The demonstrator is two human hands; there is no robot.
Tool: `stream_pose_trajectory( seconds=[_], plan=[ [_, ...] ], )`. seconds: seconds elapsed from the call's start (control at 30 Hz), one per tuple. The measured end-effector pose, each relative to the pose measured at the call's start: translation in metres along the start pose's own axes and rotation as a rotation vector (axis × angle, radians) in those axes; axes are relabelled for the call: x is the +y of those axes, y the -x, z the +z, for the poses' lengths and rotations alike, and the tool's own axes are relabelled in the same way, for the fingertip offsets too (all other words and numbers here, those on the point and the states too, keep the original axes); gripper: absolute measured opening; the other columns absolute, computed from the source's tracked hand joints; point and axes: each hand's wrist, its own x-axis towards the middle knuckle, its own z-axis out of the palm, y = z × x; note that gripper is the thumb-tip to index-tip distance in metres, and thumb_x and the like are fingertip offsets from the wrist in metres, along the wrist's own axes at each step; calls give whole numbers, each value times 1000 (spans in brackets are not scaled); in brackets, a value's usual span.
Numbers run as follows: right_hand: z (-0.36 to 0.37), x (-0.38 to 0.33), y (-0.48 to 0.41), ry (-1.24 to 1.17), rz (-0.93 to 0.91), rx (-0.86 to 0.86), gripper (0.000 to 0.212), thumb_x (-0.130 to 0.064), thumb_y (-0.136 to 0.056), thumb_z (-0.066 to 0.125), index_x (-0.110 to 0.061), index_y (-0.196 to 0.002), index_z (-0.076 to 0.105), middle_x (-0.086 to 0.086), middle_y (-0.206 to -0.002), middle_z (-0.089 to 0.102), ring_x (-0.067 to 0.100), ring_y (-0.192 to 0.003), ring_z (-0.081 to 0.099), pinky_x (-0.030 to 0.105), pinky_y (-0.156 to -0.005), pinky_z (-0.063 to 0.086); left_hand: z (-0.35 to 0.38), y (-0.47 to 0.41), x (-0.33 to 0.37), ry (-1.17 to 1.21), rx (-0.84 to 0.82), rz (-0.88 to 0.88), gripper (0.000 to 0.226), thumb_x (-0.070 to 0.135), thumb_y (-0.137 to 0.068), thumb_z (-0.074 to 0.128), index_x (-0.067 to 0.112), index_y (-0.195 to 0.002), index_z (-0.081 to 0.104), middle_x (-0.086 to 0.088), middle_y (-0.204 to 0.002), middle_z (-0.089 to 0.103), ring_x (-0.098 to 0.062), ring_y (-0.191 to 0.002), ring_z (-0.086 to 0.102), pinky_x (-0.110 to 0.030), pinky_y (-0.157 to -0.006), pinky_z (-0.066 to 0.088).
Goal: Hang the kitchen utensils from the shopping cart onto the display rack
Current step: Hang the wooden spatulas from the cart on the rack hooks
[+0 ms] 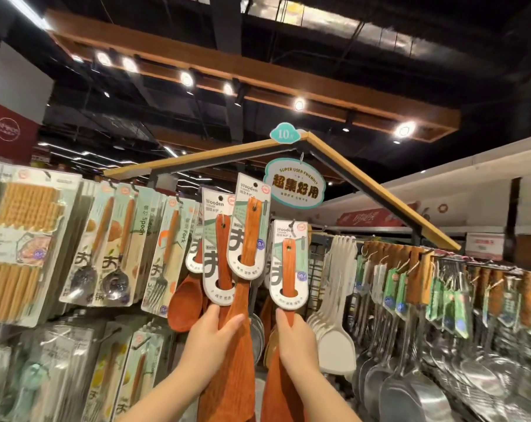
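Left grip (210,333) clasps two red-brown carded wooden spatulas (243,301); right grip (294,339) clasps a third spatula (288,263).
Seat its card fully on the black hook (293,222), twelve o'clock, before letting go.

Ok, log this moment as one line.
left hand: grips two wooden spatulas | right hand: grips third spatula at hook | stage: hanging

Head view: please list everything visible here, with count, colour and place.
Carded reddish-brown wooden spatulas: three, centre, held up.
Reddish-brown wooden spoon: one, hanging left of them.
Carded metal spoons and fork: several, wooden handles, left side.
Tan chopstick packs: several, far left.
White plastic paddles: a bunch, right of centre.
Steel utensils: many, silver, right side.
Teal hanging sign: one, upper centre.
Left hand: grips two spatulas.
Right hand: grips one spatula.
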Motion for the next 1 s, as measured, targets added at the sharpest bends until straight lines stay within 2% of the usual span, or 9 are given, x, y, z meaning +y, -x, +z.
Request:
stream_pose_trajectory(
  seconds=[0.17,0.33,0.5,0.6,0.73,0.8,0.9,0.93,1.0],
  plan=[
    [6,-2,-30,113,48,-84,47,-48,-97,32,-13,-110,61,7,-113,64,26,-106,59,33,-86,44,1,-4,3,9,-10,24,14,21,-92,56,24,-106,53,23,-91,54,9,-82,50,-2,-61,38],
    [20,5,-71,250,90,-166,55,-48,-99,29,-8,-125,57,14,-129,58,31,-119,54,33,-93,41,-1,-14,3,4,11,28,18,24,-92,56,26,-109,52,15,-101,59,-4,-97,55,-3,-66,39],
    [48,18,-100,287,76,-206,55,-43,-101,26,-3,-123,57,20,-127,58,33,-119,54,31,-91,42,-3,-32,-6,-101,75,54,12,23,-89,60,21,-97,52,11,-94,56,-6,-92,52,-14,-66,33],
    [61,25,-111,255,123,-230,59,-46,-100,25,-2,-122,57,20,-124,60,34,-115,56,33,-89,42,-1,-38,-8,-112,88,40,11,27,-90,59,24,-96,50,18,-86,53,-5,-88,53,-11,-62,34],
    [64,19,-108,63,325,-162,61,-49,-94,42,-1,-130,46,20,-131,54,37,-119,52,41,-100,41,1,-36,-7,-110,87,24,9,27,-90,58,24,-95,51,19,-84,54,5,-77,51,-2,-62,38],
    [51,5,-96,-222,351,81,48,-35,-91,56,-2,-124,49,21,-128,55,37,-118,52,39,-98,40,2,-33,-6,-124,85,21,10,27,-90,58,23,-97,52,15,-87,57,-2,-81,54,-4,-63,39],
    [11,-26,-63,-657,215,384,30,-19,-91,57,-5,-118,52,13,-113,58,29,-104,54,34,-85,39,7,-27,-2,-105,79,20,11,23,-90,59,20,-99,52,17,-87,54,-4,-85,51,-7,-60,36],
    [-2,-37,-49,-766,130,366,25,-19,-92,55,-8,-114,51,8,-107,58,26,-98,54,30,-79,39,10,-24,0,-103,71,20,13,22,-90,59,19,-102,54,14,-90,55,-5,-88,51,-9,-60,34],
    [-18,-52,-25,-794,-44,169,16,-24,-94,54,-15,-108,51,1,-101,58,20,-95,56,27,-74,38,19,-19,3,-112,52,23,22,21,-90,59,13,-110,57,8,-97,56,-7,-93,52,-11,-65,32]
  ],
)
